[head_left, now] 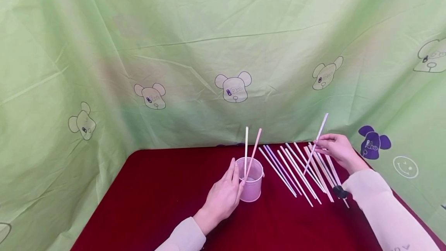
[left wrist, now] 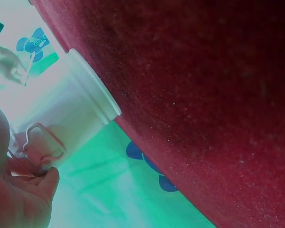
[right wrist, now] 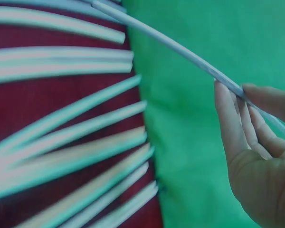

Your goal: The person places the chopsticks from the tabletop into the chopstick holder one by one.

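Note:
In the head view my left hand (head_left: 223,195) holds the side of a small pink bucket (head_left: 251,189), its thumb toward me and the fingers along the left wall. Two straws, one pale yellow (head_left: 246,146) and one pink (head_left: 256,146), stand leaning inside the bucket. The left wrist view shows the bucket (left wrist: 80,109) with its small handle loop (left wrist: 45,142) beside my fingertips. My right hand (head_left: 336,150) pinches a pale purple straw (head_left: 322,125) between thumb and fingers, tilted above the other straws. In the right wrist view that straw (right wrist: 180,52) slants across the pinch.
Several pastel straws (head_left: 292,165) lie roughly side by side on the dark red cloth (head_left: 167,189), right of the bucket. A black band (head_left: 339,191) shows at my right wrist. Green printed fabric (head_left: 195,69) hangs behind and around the table.

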{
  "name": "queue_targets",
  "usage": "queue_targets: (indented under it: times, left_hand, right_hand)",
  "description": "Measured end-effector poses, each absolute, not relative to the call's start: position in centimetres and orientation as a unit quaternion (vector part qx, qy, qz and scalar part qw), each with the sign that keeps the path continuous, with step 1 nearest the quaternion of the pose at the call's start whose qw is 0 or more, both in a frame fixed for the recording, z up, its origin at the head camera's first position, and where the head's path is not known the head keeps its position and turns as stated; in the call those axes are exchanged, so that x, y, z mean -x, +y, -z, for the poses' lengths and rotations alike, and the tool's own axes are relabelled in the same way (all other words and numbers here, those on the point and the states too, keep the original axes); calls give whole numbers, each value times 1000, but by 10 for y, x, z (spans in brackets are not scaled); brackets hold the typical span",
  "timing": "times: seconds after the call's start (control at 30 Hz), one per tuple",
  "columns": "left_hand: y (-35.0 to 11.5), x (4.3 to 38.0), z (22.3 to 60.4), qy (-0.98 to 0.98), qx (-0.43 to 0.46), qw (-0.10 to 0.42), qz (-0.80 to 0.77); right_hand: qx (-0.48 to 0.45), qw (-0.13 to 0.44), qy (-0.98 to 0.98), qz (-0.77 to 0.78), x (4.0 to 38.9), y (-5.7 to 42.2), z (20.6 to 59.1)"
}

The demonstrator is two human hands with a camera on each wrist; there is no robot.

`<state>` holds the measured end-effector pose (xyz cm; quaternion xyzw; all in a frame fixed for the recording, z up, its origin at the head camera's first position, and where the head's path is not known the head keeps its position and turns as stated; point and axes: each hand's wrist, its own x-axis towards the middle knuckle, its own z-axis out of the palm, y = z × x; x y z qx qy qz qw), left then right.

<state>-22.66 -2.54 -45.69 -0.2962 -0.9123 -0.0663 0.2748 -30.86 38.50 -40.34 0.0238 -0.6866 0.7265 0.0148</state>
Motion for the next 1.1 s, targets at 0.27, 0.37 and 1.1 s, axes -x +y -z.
queue_targets:
  times: [0.27, 0.37, 1.1]
  left_hand:
    - [-25, 226, 458, -913, 297, 273, 67]
    - [-25, 226, 457, -911, 297, 277, 67]
    - [-25, 227, 457, -916, 292, 264, 69]
  right_hand:
    - [-56, 55, -681, -728, 304, 334, 368]
    - [-78, 57, -678, -729, 302, 317, 357]
    - [-167, 72, -682, -708, 296, 232, 348]
